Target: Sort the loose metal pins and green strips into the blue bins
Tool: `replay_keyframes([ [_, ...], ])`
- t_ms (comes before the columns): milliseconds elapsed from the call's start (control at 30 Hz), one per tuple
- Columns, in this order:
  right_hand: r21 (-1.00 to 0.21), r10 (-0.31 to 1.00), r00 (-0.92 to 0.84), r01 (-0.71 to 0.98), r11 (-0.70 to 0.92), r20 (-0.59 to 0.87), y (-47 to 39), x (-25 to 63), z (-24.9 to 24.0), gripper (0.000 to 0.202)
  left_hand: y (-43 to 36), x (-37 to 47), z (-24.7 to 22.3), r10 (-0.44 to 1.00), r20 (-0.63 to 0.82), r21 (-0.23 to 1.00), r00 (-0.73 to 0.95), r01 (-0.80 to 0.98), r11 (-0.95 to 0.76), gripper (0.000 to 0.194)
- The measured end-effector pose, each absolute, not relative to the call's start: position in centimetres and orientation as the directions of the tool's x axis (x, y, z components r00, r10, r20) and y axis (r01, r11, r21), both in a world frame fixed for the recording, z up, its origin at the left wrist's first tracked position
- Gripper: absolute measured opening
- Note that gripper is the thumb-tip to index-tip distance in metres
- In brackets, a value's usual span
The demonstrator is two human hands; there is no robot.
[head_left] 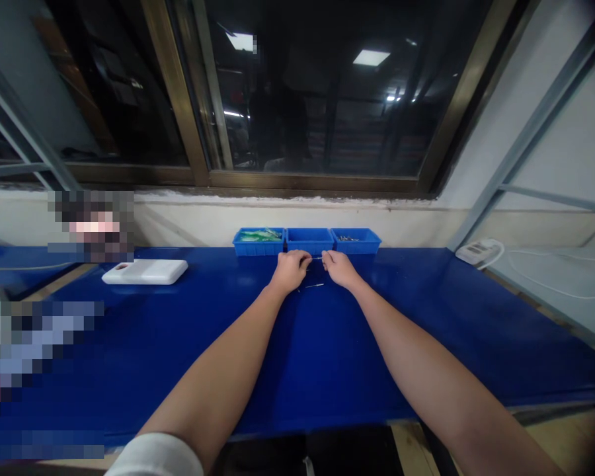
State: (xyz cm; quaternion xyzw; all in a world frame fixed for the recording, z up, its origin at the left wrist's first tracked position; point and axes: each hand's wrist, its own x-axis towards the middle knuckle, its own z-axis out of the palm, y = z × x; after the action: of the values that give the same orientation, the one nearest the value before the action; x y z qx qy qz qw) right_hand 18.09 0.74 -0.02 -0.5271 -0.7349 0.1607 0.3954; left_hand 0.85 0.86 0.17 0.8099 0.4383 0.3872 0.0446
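Note:
My left hand (291, 270) and my right hand (339, 268) are close together over the far part of the blue table, just in front of the bins. Both are closed in a pinch. Between their fingertips runs a thin silvery pin-like piece (317, 258), one end at each hand; its exact kind is too small to make out. A similar thin metal pin (315, 285) lies on the table below the hands. Beside it, nearer my left wrist, is a tiny dark speck.
Three joined blue bins stand by the wall: a left bin (258, 250) with green-and-clear packets, a middle bin (309, 237), and a right bin (367, 248) with small metal parts. A white device (146, 272) lies left, a power strip (476, 251) right. Another person is at far left.

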Motion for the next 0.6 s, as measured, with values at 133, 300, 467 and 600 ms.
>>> replay_keyframes([
  [133, -0.716, 0.904, -0.105, 0.576, 0.395, 0.414, 0.83, 18.06, -0.13, 0.037, 0.68, 0.88, 0.34, 0.769, 0.564, 0.401, 0.301, 0.714, -0.574, 0.017],
  [300, -0.86, 0.895, -0.091, 0.249, 0.445, 0.437, 1.3, 18.06, -0.45, 0.022, 0.68, 0.85, 0.43, 0.787, 0.545, 0.408, 0.289, 0.729, -0.55, 0.018],
  [467, -0.923, 0.93, -0.097, 0.126, 0.364, 0.354, 1.17, 18.43, -0.22, 0.025, 1.01, 0.72, 0.31, 0.789, 0.544, 0.454, 0.286, 0.69, -0.563, 0.019],
  [600, -0.943, 0.941, -0.117, 0.062, 0.326, 0.317, 1.09, 18.81, -0.14, 0.027, 1.19, 0.73, 0.22, 0.803, 0.526, 0.505, 0.28, 0.657, -0.56, 0.019],
])
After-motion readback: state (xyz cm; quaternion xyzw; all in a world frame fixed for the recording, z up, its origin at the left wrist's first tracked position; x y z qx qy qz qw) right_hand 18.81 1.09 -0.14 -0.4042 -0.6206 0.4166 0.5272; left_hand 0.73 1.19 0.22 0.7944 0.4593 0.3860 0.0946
